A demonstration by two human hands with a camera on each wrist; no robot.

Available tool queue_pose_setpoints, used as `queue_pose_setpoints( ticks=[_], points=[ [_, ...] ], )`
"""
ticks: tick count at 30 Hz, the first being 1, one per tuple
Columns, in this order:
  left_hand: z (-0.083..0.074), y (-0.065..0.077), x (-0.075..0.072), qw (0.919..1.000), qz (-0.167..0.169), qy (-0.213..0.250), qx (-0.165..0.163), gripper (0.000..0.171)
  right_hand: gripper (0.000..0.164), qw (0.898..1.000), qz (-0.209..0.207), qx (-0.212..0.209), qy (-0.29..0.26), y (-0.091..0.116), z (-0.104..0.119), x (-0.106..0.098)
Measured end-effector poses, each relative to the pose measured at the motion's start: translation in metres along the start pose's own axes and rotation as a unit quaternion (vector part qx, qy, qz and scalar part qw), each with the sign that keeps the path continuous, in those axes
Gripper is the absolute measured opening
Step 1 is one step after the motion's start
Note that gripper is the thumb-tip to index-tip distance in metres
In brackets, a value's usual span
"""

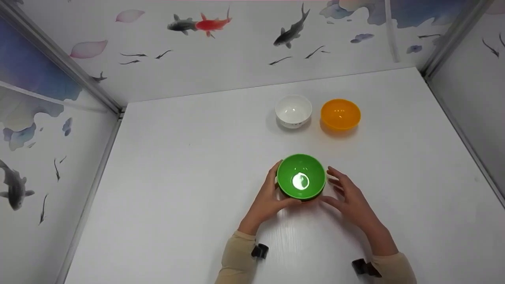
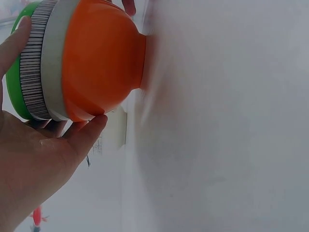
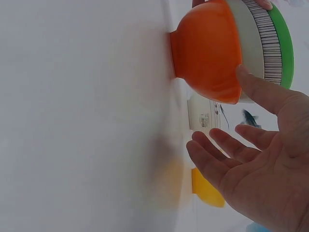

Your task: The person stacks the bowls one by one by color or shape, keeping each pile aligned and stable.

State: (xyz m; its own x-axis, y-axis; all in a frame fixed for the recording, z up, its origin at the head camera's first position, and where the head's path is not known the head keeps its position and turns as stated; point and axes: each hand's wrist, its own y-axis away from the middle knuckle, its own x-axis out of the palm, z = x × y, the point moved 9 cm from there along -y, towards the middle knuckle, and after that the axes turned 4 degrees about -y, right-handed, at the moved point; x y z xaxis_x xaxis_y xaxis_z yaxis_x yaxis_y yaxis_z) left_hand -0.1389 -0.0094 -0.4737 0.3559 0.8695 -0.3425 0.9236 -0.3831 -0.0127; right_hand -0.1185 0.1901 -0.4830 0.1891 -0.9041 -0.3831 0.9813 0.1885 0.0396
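Note:
A stack of nested bowls stands upright near the middle of the table, a green bowl (image 1: 302, 173) on top. Under its rim the wrist views show a bowl with black stripes (image 2: 34, 63), a pale grey-white band (image 3: 248, 41) and, lowest, an orange bowl (image 2: 104, 58) whose foot is right at the table top. My left hand (image 1: 267, 204) grips the stack from the left, thumb at the front and fingers along the side. To the right my right hand (image 1: 351, 201) is spread with loosely bent fingers, its thumb tip (image 3: 244, 72) close against the orange rim.
Behind the stack stand a white bowl (image 1: 293, 111) and a yellow-orange bowl (image 1: 340, 114), side by side. Panels printed with fish enclose the white table (image 1: 177, 177) at the back (image 1: 236, 59) and both sides.

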Motion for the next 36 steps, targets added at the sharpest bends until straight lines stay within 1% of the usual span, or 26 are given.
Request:
queue_pose_setpoints(
  ticks=[11, 19, 25, 31, 36],
  points=[
    [0.0, 0.0, 0.0, 1.0, -0.002, -0.003, 0.001, 0.109, 0.083, 1.0, -0.008, -0.015, 0.012, -0.006, -0.003, -0.013],
    [0.001, 0.0, 0.001, 1.0, -0.002, -0.003, -0.001, 0.109, 0.082, 1.0, -0.001, 0.0, 0.031, -0.014, -0.003, -0.021],
    [0.002, 0.0, 0.0, 0.9999, 0.0, -0.008, -0.007, 0.109, 0.082, 0.999, 0.001, 0.013, 0.031, -0.021, -0.007, -0.028],
    [0.003, 0.0, 0.0, 1.0, -0.001, -0.008, -0.006, 0.11, 0.082, 0.999, 0.0, 0.015, 0.039, -0.029, -0.011, -0.033],
    [0.003, -0.001, 0.001, 1.0, 0.0, 0.003, 0.0, 0.11, 0.082, 0.999, -0.001, 0.014, 0.044, -0.034, -0.014, -0.038]
  ],
)
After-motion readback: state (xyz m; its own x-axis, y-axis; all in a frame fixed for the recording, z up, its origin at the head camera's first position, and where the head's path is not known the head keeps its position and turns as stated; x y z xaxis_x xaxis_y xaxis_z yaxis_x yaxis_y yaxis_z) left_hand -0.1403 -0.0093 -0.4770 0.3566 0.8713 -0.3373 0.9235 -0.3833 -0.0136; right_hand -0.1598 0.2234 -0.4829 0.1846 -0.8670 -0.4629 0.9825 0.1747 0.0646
